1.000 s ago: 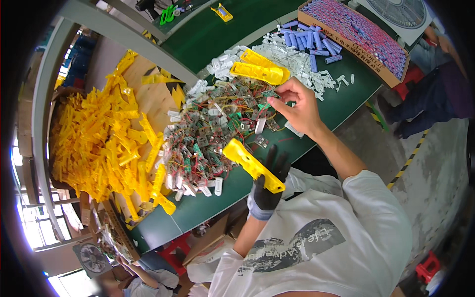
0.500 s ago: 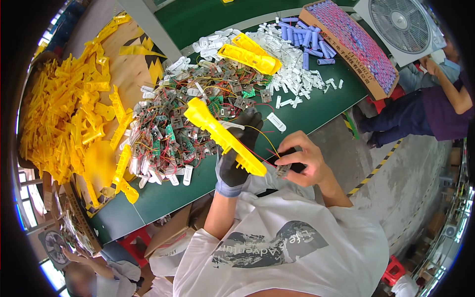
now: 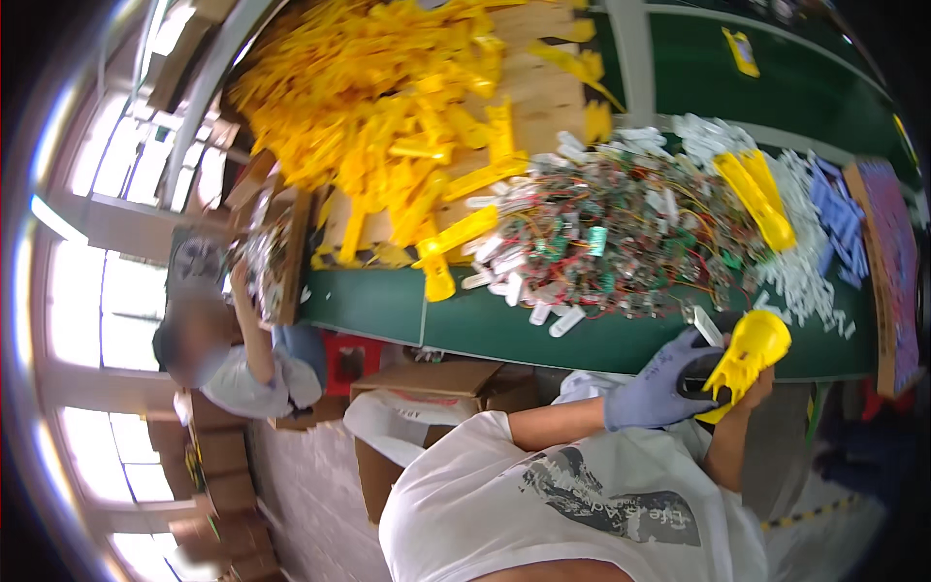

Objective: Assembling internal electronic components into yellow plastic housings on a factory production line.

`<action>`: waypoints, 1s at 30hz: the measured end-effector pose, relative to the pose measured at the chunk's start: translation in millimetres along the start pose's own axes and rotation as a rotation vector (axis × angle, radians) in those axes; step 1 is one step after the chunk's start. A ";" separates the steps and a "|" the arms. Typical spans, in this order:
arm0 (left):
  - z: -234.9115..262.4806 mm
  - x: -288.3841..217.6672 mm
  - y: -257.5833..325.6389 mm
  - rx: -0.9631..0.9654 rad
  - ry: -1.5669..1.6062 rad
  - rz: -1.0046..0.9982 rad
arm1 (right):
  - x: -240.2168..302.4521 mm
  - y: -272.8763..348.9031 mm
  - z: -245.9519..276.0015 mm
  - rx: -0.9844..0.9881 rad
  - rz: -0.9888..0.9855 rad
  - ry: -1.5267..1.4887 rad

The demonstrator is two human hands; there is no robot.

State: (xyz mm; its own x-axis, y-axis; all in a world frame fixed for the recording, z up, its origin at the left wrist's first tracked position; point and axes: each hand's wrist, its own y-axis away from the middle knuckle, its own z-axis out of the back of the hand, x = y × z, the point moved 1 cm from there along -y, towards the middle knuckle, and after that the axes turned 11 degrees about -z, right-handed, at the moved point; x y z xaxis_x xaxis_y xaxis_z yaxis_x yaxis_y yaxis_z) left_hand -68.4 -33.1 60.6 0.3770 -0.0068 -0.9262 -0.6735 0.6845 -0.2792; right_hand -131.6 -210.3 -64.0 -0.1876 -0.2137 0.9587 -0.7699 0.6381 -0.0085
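Observation:
A yellow plastic shell [image 3: 756, 344] with a rounded, flared end is gripped in my left hand [image 3: 661, 386], which wears a grey-blue glove with dark fingers. A small white plastic piece [image 3: 706, 327] sticks up beside the gloved fingers. My right hand [image 3: 762, 389] is bare and lies behind the shell; its fingers are mostly hidden, so what they hold does not show. Beyond both hands, a heap of small circuit boards with red and yellow wires [image 3: 630, 242] covers part of the green table [image 3: 373, 306]. Two yellow shells [image 3: 756, 199] lie on the heap's right side.
A large pile of yellow shells [image 3: 388, 107] fills the board at upper left. White plastic parts [image 3: 800, 262], purple cylindrical cells [image 3: 846, 228] and a cardboard box of cells [image 3: 882, 281] are at right. A cardboard carton [image 3: 427, 378] stands below the table edge. Another person [image 3: 238, 364] works at left.
The view has swung left, bringing the yellow pile and the other person further in. The shell has turned its flared end away from me, and my right hand has come up behind it.

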 end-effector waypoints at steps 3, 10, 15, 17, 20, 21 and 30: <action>19.4 -6.0 -9.1 0.011 0.084 -0.039 | -25.4 -8.4 11.2 0.039 0.413 0.839; 31.3 -11.6 5.8 -0.019 0.190 -0.036 | 16.5 -14.8 -47.7 0.098 0.389 0.467; 44.3 39.1 5.1 -0.940 0.676 -0.058 | 61.2 -21.0 -75.1 0.357 0.022 -0.411; 47.5 43.6 -10.5 -1.066 0.698 -0.174 | 58.0 -21.2 -69.3 0.584 -0.148 -0.461; 42.0 34.2 -13.6 -1.157 0.579 -0.139 | 66.0 -9.8 -91.3 0.515 -0.163 -0.095; 42.4 25.5 -12.4 -1.149 0.473 -0.059 | 61.4 -9.1 -99.3 0.536 -0.092 -0.088; 19.3 74.4 14.1 -0.874 0.066 -0.184 | 87.0 -7.2 -105.0 0.276 0.075 0.343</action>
State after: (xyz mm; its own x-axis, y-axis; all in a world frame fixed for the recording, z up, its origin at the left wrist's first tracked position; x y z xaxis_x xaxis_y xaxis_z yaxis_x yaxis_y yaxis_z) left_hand -37.5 -9.9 -7.4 0.5074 -0.1215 -0.8531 -0.8601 -0.1308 -0.4930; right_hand -78.3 -155.8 49.3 -0.0718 0.1133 0.9910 -0.9046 0.4111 -0.1126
